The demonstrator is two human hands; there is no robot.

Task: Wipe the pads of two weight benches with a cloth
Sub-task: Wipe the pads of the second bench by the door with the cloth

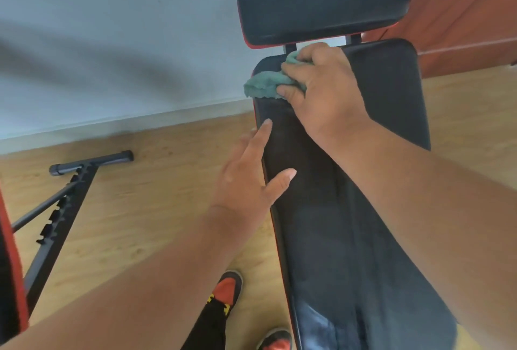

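Observation:
A long black bench pad (391, 114) with red trim runs from the bottom right up to the middle of the view. Beyond its far end stands a shorter black headrest pad (321, 2). My right hand (321, 89) grips a bunched green cloth (263, 85) and presses it onto the far left corner of the long pad. My left hand (251, 179) lies flat with straight fingers on the pad's left edge, nearer to me. The edge of a second bench pad (9, 271), black with red trim, shows at the far left.
The second bench's black metal frame (64, 209) with its notched rail and foot bar lies on the wooden floor (140, 209) at left. A grey wall (112, 41) stands behind. My leg and orange-black shoes (226, 291) are beside the bench. Red-brown furniture (470, 13) sits at top right.

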